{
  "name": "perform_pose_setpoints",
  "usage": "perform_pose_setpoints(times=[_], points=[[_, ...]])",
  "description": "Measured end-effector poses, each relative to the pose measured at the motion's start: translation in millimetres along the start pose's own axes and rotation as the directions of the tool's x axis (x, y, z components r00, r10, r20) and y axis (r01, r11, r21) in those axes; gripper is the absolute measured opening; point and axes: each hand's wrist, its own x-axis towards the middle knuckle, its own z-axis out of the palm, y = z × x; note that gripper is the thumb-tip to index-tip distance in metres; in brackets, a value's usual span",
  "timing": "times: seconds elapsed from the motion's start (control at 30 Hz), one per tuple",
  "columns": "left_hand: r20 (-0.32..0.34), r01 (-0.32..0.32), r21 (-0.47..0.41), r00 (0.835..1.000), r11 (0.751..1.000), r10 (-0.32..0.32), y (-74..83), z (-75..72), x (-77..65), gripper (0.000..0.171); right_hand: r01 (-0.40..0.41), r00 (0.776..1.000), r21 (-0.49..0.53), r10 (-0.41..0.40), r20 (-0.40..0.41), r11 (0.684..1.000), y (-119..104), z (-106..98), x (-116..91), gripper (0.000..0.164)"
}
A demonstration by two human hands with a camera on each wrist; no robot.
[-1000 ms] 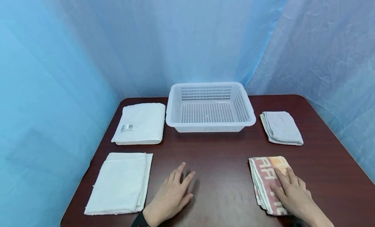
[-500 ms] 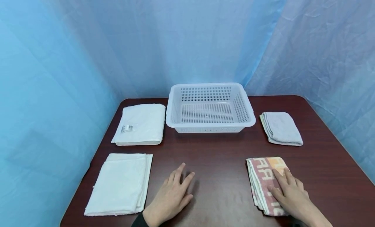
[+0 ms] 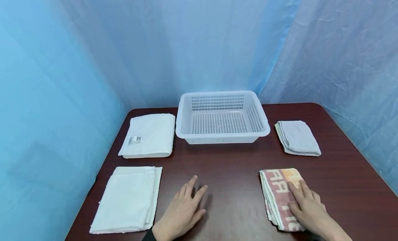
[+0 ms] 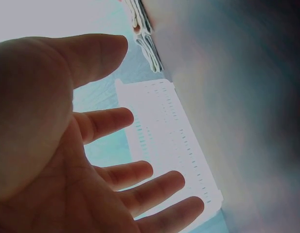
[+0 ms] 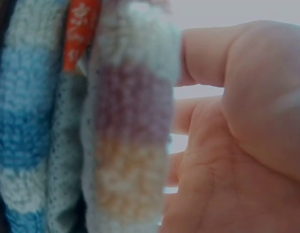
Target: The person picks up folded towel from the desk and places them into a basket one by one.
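Note:
My right hand (image 3: pixel 311 208) rests on top of a folded towel (image 3: pixel 280 199) patterned in pink, orange and cream, near the table's front right. Its fingers lie spread flat on the cloth. In the right wrist view the towel's folded edge (image 5: pixel 132 121) is close up, with blue and white layers and an orange tag (image 5: pixel 80 34) beside it. My left hand (image 3: pixel 183 208) hovers or rests over the table just right of a folded white towel (image 3: pixel 127 199). Its fingers are spread and relaxed, and the left wrist view shows the palm (image 4: pixel 47 160) holding nothing.
A white plastic basket (image 3: pixel 223 134) with slotted walls stands empty at the back middle of the dark red table (image 3: pixel 214 161). Another folded white towel (image 3: pixel 152 133) with a label lies left of it. A small folded grey-white towel (image 3: pixel 298 137) lies to its right. Blue curtains surround the table.
The patterned towel has slid slightly to the left under my right hand. My left hand has stayed in nearly the same place. The head view has tilted up a little.

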Motion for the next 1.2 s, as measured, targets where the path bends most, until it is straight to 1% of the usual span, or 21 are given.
perform_pose_setpoints(times=[0.33,0.43,0.57,0.67,0.97,1.1,1.2], points=[[-0.019,-0.012,0.004,1.0,1.0,0.012,-0.4,1.0,-0.6,0.061,0.024,1.0,-0.01,-0.024,0.008,1.0,0.5,0.0,-0.6,0.062],[-0.009,-0.007,-0.001,1.0,1.0,0.007,0.0,0.7,-0.4,0.061,0.024,1.0,-0.002,-0.024,0.009,1.0,-1.4,0.1,-0.7,0.062],[0.003,-0.002,-0.007,1.0,1.0,0.003,0.6,0.4,-0.2,0.061,0.012,0.999,0.004,-0.013,0.029,1.0,-4.1,0.3,-0.1,0.062],[0.004,0.001,-0.011,1.0,1.0,-0.001,0.6,0.6,0.0,0.061,0.015,1.0,0.015,-0.016,0.026,1.0,-6.8,0.6,-1.4,0.062],[0.003,0.008,-0.009,1.0,1.0,-0.008,0.3,0.7,0.4,0.061,0.063,0.997,0.027,-0.062,-0.052,0.998,-15.4,3.4,-4.4,0.061],[0.002,0.008,-0.008,1.0,1.0,-0.008,-0.4,1.1,-0.1,0.062,0.076,0.995,0.024,-0.075,-0.061,0.997,-18.3,5.3,-4.9,0.061],[0.01,0.009,-0.01,1.0,1.0,-0.009,-0.4,1.1,-0.2,0.061,0.078,0.996,0.028,-0.077,-0.05,0.997,-21.0,5.9,-5.0,0.061]])
